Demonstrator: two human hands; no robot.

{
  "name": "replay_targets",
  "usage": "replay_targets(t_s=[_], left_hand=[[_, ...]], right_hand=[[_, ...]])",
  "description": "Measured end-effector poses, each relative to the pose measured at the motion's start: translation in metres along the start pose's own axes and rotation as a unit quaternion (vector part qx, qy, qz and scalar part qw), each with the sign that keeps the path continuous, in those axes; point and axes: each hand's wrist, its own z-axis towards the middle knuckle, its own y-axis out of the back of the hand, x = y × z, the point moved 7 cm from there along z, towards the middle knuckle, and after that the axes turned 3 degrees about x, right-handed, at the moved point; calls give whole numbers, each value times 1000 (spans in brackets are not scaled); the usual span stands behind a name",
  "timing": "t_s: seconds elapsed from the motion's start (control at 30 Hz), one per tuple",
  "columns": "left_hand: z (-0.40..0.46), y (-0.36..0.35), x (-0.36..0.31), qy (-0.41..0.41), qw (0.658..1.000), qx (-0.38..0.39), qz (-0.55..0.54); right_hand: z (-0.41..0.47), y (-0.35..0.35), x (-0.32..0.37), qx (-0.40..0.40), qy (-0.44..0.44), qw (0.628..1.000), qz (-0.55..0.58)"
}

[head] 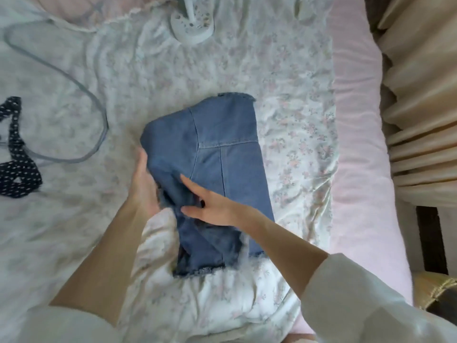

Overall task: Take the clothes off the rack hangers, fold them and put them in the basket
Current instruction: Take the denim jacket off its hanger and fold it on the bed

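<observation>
Folding step: blue frayed-hem denim garment point(222, 154) on floral bedsheet point(291, 134), left hand point(144, 184) cupping its left fold, right hand point(210, 206) flat, fingers spread; next, probably lift to basket, unseen.

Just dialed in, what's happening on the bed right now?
A person is folding a blue denim garment with frayed hems on the floral bed sheet. The left hand holds the garment's left edge, while the right hand presses flat on the denim near the middle. A navy polka-dot garment and a grey hanger lie to the left. No basket is clearly in view.
</observation>
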Motion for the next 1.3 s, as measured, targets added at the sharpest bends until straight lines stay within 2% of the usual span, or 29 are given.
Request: replay_targets(t_s=[0.03,0.1,0.2,0.33,0.37,0.43,0.47,0.5,0.53,0.57,0.6,0.63,0.67,0.7,0.77,0.87,0.93,0.97,1.03,1.1,1.17,1.23,1.3], left_hand=[[1,5,3,17,999,27,13],[10,15,12,36,995,6,92],[21,35,7,-34,966,-162,198],[17,37,-1,-119,891,-258,355],[17,43,2,-121,874,-282,378],[12,46,2,-137,841,-319,415],[9,42,2,-165,812,-325,456],[3,33,1,-215,763,-321,518],[-2,19,2,-279,702,-291,587],[-5,3,10,-337,629,-237,659],[-6,-9,26,-374,557,-167,722],[-3,-12,44,-382,502,-102,769],[3,-6,60,-367,473,-61,799],[10,7,70,-336,469,-50,815],[18,35,79,-255,498,-62,827],[21,48,80,-201,514,-33,833],[25,43,71,-195,544,-20,816],[22,43,70,-203,586,-27,784],[18,35,41,-245,693,-81,673],[24,44,22,-252,796,-167,524],[39,61,16,-181,895,-239,329],[58,62,14,-88,955,-234,161],[73,55,6,-22,979,-171,111]], right_hand=[[4,-10,-7,9,-29,999,35],[8,-18,-25,-10,-68,996,53],[1,-19,-43,-63,-81,995,-4],[-15,-34,-68,-33,-120,989,-82],[-18,-31,-69,-69,-115,985,-108],[-28,-7,-59,-232,-56,955,-177],[-34,8,-48,-319,-15,918,-237],[-37,19,-40,-392,20,868,-303],[-37,27,-35,-431,31,826,-362],[-32,33,-34,-430,19,805,-409],[-23,37,-38,-390,-6,804,-448],[-16,40,-46,-336,-37,810,-479],[-10,43,-59,-279,-68,820,-495],[-7,45,-75,-227,-95,829,-502],[-15,45,-98,-175,-137,839,-497],[-36,51,-117,-172,-178,842,-480],[-43,64,-121,-184,-179,882,-394],[-48,67,-123,-205,-164,908,-327],[-45,93,-103,-297,-90,926,-213],[-44,110,-90,-388,-78,917,-52],[-33,120,-92,-409,-117,895,138],[-16,134,-94,-387,-144,873,260],[-4,151,-89,-362,-159,865,309]])
